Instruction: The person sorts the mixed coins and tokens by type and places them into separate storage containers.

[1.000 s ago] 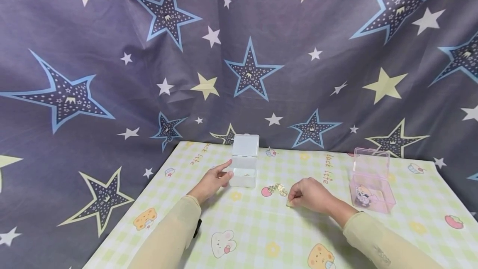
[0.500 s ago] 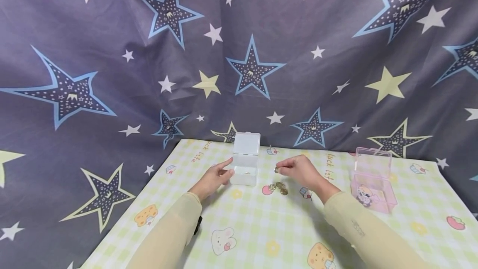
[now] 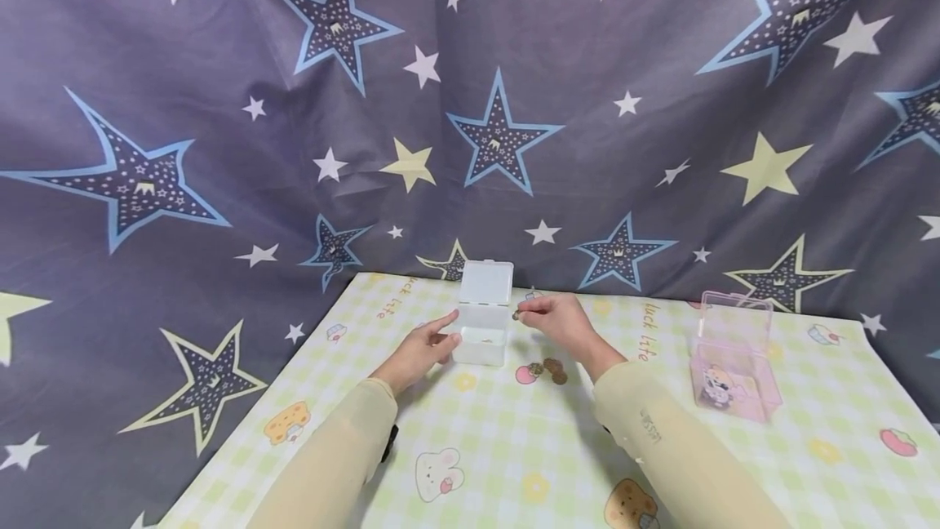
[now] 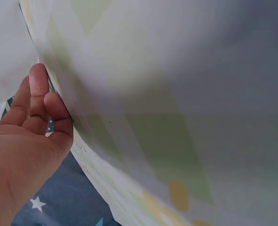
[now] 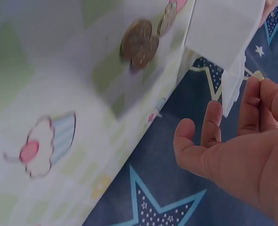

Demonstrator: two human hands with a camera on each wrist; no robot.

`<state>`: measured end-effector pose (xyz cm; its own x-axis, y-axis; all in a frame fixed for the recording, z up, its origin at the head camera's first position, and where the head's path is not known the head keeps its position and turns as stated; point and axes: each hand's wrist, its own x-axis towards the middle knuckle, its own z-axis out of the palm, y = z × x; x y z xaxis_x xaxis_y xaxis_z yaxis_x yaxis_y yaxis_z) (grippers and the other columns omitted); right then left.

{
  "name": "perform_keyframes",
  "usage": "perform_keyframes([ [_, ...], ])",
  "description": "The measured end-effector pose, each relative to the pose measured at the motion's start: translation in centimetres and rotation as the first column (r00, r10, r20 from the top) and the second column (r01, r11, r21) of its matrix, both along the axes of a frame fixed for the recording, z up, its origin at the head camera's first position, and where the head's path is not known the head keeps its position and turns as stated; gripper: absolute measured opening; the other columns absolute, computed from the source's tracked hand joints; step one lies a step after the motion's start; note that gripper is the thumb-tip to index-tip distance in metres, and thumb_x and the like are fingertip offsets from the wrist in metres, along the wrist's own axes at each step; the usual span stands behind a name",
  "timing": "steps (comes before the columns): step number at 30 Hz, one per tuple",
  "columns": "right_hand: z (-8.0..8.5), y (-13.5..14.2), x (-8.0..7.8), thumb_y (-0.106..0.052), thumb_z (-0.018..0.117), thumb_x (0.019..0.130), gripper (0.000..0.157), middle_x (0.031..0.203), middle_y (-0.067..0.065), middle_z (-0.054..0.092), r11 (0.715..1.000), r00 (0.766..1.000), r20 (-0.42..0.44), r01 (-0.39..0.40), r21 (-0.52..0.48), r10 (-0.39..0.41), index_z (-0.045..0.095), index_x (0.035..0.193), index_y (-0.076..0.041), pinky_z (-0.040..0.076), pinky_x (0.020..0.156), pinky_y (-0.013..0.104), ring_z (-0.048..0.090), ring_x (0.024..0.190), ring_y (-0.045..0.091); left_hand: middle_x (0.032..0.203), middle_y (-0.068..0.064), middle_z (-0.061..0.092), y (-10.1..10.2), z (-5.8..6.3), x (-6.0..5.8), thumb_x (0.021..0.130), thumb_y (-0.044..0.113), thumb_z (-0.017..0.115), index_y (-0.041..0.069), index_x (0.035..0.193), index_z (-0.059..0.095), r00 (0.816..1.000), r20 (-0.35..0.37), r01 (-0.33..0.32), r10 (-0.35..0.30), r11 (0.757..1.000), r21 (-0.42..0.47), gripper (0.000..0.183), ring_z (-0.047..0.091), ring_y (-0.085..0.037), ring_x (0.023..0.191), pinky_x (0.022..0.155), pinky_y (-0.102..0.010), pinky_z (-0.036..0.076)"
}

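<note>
A small white box (image 3: 479,352) stands with its lid (image 3: 487,282) raised; a bit of gold shows inside. My left hand (image 3: 419,353) rests against the box's left side, thumb and index finger spread along it. In the left wrist view, the other fingers (image 4: 39,87) lie loosely bent beside the box. My right hand (image 3: 564,323) pinches a gold coin (image 5: 258,74) between thumb and index finger, just right of the box at rim height. Several more gold coins (image 3: 556,371) lie in a small cluster on the cloth, in front and to the right of the box.
A clear pink box (image 3: 764,398) with a raised lid stands to the right, a cartoon figure picture showing in it. A checked cloth with printed animals and fruit covers the table (image 3: 470,423). Behind the table hangs a dark curtain (image 3: 411,211) with stars.
My right hand has lifted a coin from beside the cluster and carried it left and away from me, up to the white box. The left hand stays at the box.
</note>
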<state>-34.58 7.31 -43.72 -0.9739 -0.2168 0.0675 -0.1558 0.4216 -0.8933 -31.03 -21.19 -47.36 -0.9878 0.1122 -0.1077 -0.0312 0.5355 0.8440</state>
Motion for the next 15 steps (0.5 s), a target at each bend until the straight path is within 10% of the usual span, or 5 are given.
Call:
perform_keyframes([
  [9, -0.8, -1.7, 0.5, -0.012, 0.077, 0.098, 0.018, 0.116, 0.011, 0.082, 0.999, 1.0, -0.009, -0.004, 0.038, 0.004, 0.084, 0.113, -0.006, 0.053, 0.112, 0.045, 0.066, 0.134, 0.034, 0.131, -0.009, 0.076, 0.0, -0.2, -0.3, 0.109, 0.04, 0.063, 0.035, 0.165, 0.041, 1.0, 0.007, 0.011, -0.011, 1.0, -0.008, 0.06, 0.072, -0.021, 0.098, 0.085, -0.034, 0.049],
  [15, -1.3, -2.8, 0.9, -0.013, 0.077, 0.098, 0.016, 0.115, 0.01, 0.082, 0.995, 0.999, -0.029, 0.019, 0.093, -0.016, 0.085, 0.11, -0.006, 0.059, 0.099, 0.042, 0.077, 0.11, 0.027, 0.132, -0.01, 0.075, -0.2, -0.2, -0.2, 0.108, 0.043, 0.063, 0.036, 0.165, 0.042, 1.0, 0.014, 0.003, -0.003, 1.0, -0.011, 0.061, 0.073, -0.02, 0.098, 0.088, -0.036, 0.049],
])
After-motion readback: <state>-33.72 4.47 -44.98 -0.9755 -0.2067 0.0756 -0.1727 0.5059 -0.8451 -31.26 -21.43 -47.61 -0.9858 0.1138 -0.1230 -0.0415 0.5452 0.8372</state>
